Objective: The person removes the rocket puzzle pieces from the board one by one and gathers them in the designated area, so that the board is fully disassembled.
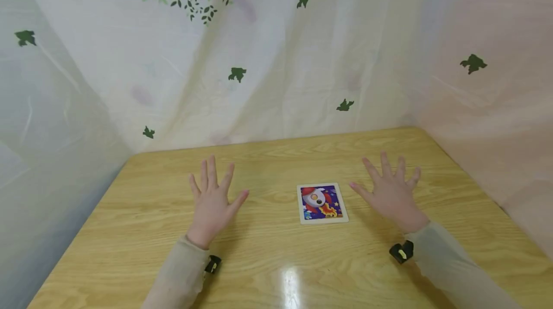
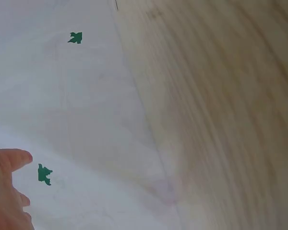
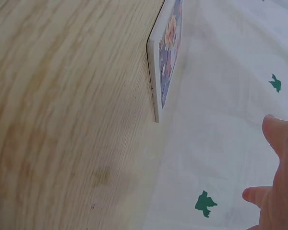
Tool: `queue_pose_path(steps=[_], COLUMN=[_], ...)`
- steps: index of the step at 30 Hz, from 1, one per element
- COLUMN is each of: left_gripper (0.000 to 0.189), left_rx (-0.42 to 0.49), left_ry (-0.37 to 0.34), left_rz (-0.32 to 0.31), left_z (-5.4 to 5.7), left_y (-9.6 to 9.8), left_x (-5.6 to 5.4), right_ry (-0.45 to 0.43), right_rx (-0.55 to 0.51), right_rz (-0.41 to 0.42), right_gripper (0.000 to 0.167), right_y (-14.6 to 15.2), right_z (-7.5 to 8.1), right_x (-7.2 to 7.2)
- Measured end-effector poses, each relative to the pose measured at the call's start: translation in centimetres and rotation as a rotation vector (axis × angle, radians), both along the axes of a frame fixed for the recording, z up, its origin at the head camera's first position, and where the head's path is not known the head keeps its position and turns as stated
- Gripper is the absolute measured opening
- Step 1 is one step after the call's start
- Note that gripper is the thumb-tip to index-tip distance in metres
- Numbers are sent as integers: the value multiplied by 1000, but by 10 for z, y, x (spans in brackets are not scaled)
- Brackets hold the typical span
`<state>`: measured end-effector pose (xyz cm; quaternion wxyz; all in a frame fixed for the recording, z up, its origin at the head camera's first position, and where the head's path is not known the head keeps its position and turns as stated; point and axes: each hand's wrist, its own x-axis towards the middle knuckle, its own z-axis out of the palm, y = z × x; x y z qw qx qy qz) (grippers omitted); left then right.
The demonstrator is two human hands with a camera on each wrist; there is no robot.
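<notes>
The left grip [image 1: 211, 210] is hovering, spread wide, above the wooden surface [image 1: 259, 261]; the right grip [image 1: 392, 198] is hovering spread too. Between them, a white-bordered picture tile [image 1: 322, 203] is lying flat, nearer the right.

Card [image 1: 322, 203] on bench [image 1: 268, 246], between hands
Left hand [image 1: 211, 209] well to its left, right hand [image 1: 392, 197] just right; backdrop [image 1: 276, 93] behind bench.

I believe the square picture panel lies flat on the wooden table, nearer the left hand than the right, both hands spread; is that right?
Not quite: the head view shows the square picture panel nearer the right hand than the left hand. It does lie flat on the wooden table, with both hands spread.
</notes>
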<state>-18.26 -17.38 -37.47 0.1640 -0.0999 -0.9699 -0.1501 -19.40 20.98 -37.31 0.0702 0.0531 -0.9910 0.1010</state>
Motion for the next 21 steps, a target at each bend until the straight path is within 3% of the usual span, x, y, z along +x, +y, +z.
queue_pose_path(steps=[6,9,13,21], left_gripper=[70,69,69,72], left_rx=[80,95,81,-49], left_ry=[73,81,51,-71], left_rz=[-127,-156,-181,-270], left_z=[4,4,5,9], left_y=[11,20,36,81], left_x=[-10,-16,-26,-44], right_ry=[1,-5,-1,-16], right_rx=[-2,-18,-42,-136], right_rz=[32,56,88,192], right_gripper=[79,75,73,62], right_y=[-1,-3,-6,-19], right_z=[-4,-6,-10,-14], right_x=[-10,-16,-26,-46])
